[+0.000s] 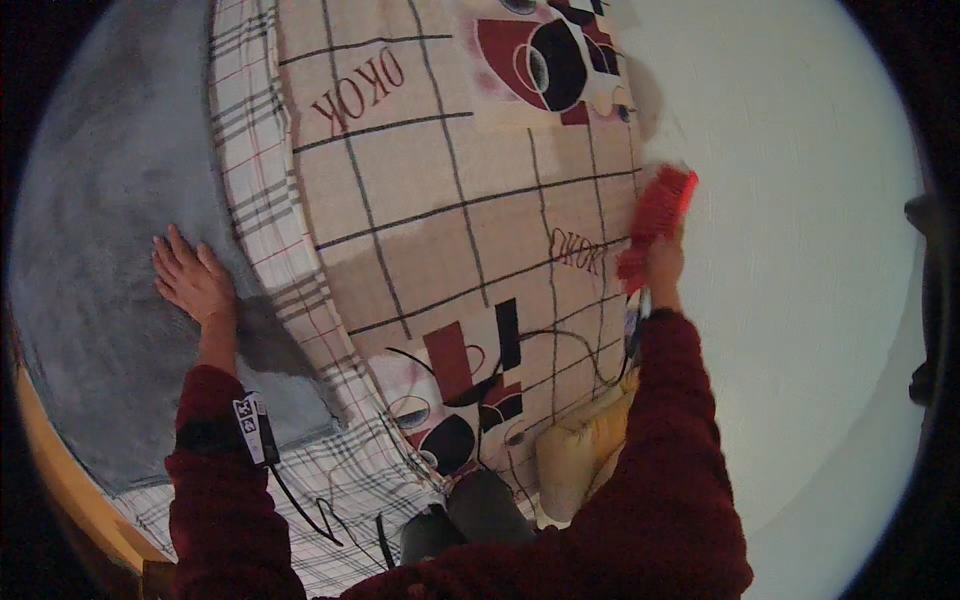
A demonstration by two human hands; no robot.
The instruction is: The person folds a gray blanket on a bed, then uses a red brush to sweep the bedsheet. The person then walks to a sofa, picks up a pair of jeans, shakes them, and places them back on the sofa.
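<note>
My right hand (664,264) is closed around a red bristle brush (660,214), whose bristles face the right edge of a beige bedspread (397,180) with dark grid lines and printed shapes. That edge lies against a pale wall. Palm down with fingers spread, my left hand (193,277) rests on a grey blanket or cover (97,225) and holds nothing. Between the grey cover and the bedspread runs a white plaid cloth (259,180). A small device (255,429) with a black cable is strapped to my left sleeve.
The pale wall (795,262) takes up the right side. Yellow cloth (585,450) is bunched beside my right forearm. My dark-clad knees (487,506) are at the bottom. A wooden edge (67,480) curves along the lower left. Dark objects (926,300) stand at the far right rim.
</note>
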